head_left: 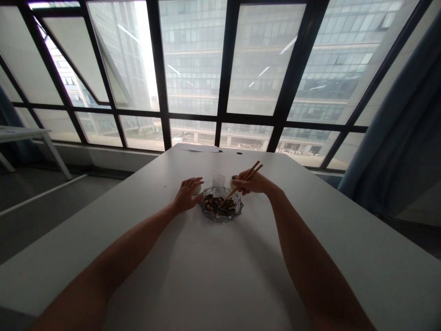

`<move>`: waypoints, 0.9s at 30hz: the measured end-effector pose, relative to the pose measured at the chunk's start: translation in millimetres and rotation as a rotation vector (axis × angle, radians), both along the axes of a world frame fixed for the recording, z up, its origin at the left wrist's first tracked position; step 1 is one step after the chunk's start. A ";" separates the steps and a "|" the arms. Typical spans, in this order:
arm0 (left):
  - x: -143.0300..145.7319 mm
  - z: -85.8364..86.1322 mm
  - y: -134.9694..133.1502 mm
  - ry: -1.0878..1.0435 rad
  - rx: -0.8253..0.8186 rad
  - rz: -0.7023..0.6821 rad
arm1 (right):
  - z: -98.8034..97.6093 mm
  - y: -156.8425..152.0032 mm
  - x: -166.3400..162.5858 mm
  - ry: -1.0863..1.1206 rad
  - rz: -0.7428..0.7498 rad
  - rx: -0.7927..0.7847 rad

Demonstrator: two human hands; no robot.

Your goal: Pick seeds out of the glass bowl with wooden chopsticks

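Note:
A clear glass bowl [223, 218] with a wavy rim stands on the white table, holding a mix of dark and pale small pieces that look like seeds or nuts. My right hand [253, 182] is closed around a pair of wooden chopsticks [253, 171], whose lower ends reach down into the mix. My left hand [187, 195] curls its fingers and thumb around a small whitish cup [197, 189] at the bowl's left rim; the hand partly hides it. Beside my right hand, a second small cup [233, 181] with dark contents is partly covered.
Behind the bowl stands a translucent plastic cup [218, 180]. White paper [196, 148] lies at the far edge of the table [206, 276], near two dark round holes. Large windows rise beyond; a blue curtain [389, 124] hangs at right, and another white table [24, 133] stands at left.

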State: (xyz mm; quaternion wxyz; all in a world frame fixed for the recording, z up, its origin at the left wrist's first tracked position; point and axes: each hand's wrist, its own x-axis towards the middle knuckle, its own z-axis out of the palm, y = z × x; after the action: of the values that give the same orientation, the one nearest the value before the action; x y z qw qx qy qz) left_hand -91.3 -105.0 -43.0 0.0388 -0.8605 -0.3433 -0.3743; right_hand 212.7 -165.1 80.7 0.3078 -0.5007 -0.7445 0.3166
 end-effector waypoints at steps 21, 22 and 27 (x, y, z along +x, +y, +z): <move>17.0 -6.2 2.3 -0.143 -0.096 0.353 | -14.8 7.8 0.8 -0.002 -0.092 0.110; 16.5 -7.2 4.3 -0.161 -0.113 0.380 | -13.7 7.2 0.8 0.002 -0.093 0.107; 13.7 -14.8 12.6 -0.235 -0.186 0.454 | -7.5 5.0 2.6 0.029 -0.103 0.119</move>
State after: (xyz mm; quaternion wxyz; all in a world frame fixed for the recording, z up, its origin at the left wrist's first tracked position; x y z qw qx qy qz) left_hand -77.6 -92.5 -57.7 0.0022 -0.7122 -0.5624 -0.4201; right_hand 215.3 -160.1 73.2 0.3635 -0.5145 -0.7308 0.2630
